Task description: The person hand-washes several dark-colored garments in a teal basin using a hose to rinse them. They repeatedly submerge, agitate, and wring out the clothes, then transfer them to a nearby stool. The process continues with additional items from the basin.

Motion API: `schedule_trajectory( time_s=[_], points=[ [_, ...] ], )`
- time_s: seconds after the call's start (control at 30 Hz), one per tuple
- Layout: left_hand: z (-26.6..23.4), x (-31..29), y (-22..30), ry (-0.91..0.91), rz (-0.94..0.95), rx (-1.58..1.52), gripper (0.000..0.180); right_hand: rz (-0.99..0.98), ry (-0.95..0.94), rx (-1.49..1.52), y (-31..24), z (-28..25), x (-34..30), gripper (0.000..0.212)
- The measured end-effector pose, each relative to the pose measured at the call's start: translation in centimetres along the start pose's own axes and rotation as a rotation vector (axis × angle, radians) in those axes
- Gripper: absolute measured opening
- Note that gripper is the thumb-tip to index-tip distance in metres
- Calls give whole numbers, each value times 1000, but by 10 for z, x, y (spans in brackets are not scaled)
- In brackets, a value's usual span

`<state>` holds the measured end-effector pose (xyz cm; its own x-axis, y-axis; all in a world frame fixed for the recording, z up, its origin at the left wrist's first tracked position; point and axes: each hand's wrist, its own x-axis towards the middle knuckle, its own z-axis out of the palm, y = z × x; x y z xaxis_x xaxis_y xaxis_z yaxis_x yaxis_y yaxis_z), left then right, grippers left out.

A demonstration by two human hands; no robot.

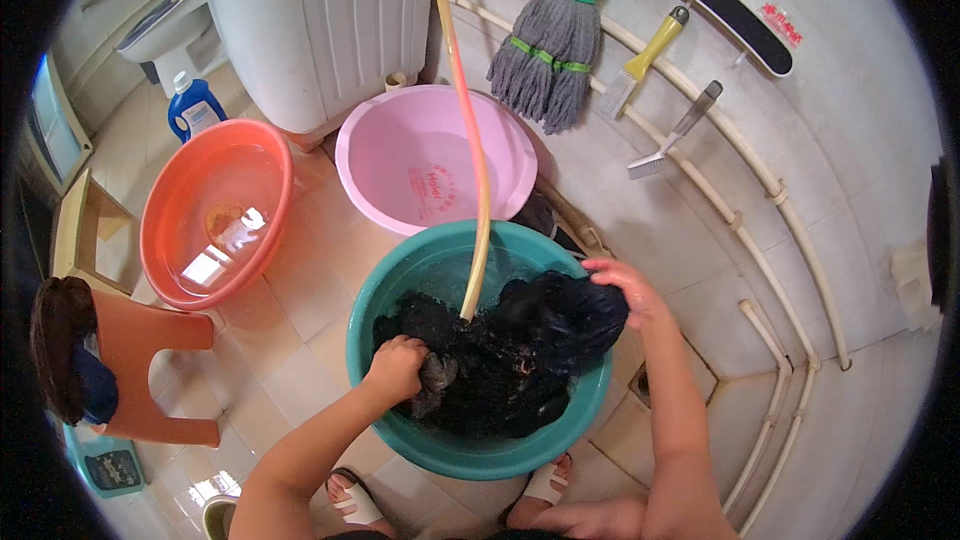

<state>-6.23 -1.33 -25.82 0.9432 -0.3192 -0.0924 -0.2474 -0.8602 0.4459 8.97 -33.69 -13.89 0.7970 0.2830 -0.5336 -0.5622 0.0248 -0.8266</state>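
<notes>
A green basin stands on the floor before my feet, with dark wet cloth bunched in water inside it. My left hand is closed on a greyish-black fold at the basin's left side. At the upper right, my right hand grips a dark blue-black bulge of the cloth, lifted near the rim; part of its fingers is hidden. A yellow and pink hose hangs down from above, and its end reaches the cloth between my hands.
Behind the basin sits a pink tub; an orange tub with water stands left, near a blue bottle. An orange stool bears dark cloth. A grey mop and brushes hang by wall pipes.
</notes>
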Motion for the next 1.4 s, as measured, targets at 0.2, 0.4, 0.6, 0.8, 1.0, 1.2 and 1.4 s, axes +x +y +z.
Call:
schedule_trajectory(
  time_s=[0.2,0.4,0.6,0.8,1.0,1.2,1.4],
  points=[
    [-2,10,3,-83,-67,87,28,-355,-29,148,-65,30,-54,26],
    [-12,8,16,-75,-79,112,26,-531,62,-457,-57,38,-41,17],
    [-33,2,5,172,-117,-320,29,-379,226,-1437,7,48,-16,31],
    [-77,6,1,483,-398,-657,27,25,-489,-1729,60,87,-16,44],
    [-117,6,-11,712,-544,-1160,32,110,-598,-2011,148,103,-27,112],
    [-134,5,-15,810,-523,-1218,27,-97,-490,-1875,177,70,4,64],
    [-125,0,-15,730,-543,-1129,27,-296,-375,-1742,98,71,-12,53]
  ],
)
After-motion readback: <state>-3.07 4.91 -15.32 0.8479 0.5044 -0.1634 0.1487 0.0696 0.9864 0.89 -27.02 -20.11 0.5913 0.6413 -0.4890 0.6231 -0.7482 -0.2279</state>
